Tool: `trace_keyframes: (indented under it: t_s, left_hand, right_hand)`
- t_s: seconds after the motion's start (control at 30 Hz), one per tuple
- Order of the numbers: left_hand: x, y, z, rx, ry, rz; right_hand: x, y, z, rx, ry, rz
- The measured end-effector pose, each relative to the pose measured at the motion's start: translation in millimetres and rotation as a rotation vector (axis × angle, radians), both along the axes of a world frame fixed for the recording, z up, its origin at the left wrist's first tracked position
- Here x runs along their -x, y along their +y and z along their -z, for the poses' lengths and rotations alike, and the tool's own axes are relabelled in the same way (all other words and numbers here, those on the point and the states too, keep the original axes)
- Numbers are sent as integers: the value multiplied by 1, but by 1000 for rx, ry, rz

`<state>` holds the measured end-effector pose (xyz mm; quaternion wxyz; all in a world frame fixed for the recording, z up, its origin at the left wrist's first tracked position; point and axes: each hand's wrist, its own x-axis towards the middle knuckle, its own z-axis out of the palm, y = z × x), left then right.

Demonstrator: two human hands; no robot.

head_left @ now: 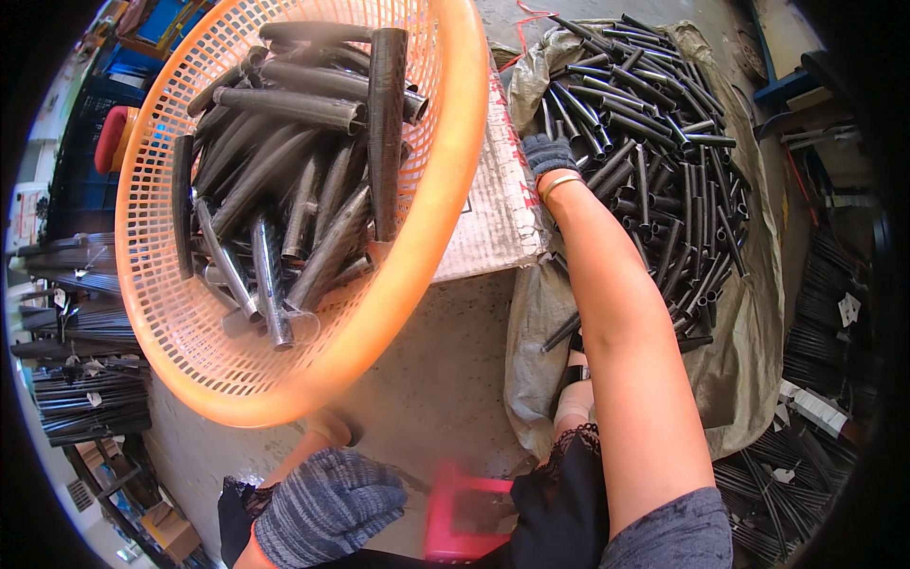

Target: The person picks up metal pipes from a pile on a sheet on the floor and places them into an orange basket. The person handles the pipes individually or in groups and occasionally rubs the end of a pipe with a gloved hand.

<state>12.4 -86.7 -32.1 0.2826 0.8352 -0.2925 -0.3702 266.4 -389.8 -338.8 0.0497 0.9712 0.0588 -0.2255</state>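
My right hand (pixel 551 155), in a grey knit glove, reaches out to the left edge of a heap of short black tubes (pixel 654 123). Its fingers look curled; what they hold, if anything, is hidden. The heap lies on a spread woven sack (pixel 540 379). Low in the view, over my lap, is my left hand (pixel 327 507) in a striped grey glove. Only its back shows plainly, and its fingers are bent out of sight. Thicker black tubes (pixel 284 109) fill an orange perforated plastic basket (pixel 450 180) ahead of me on the left.
A worn white carton (pixel 493 228) stands beside the basket, against the sack. Near my legs is a pink plastic stool (pixel 455 517). Bundles of long black rods lie at the left (pixel 90 389) and at the right (pixel 806 503). A red string (pixel 523 28) trails at the top.
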Motion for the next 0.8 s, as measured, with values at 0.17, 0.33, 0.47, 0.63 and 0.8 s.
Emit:
trace_keyframes:
  t_s: [0.17,0.33,0.47,0.63,0.8]
  left_hand:
    - [2,2,0,-32,4,-11]
    - [-5,2,4,-22,0,22]
    - [-1,-1,-6,-77,4,9]
    - [2,2,-1,-8,-4,3]
    - [-2,-5,2,23,0,-7]
  right_hand:
    - [11,0,15,54,-38,30]
    - [27,-16,1,132,98,73]
    - [49,-8,16,13,-50,151]
    - [55,4,-2,37,18,251]
    - [50,2,12,54,94,387]
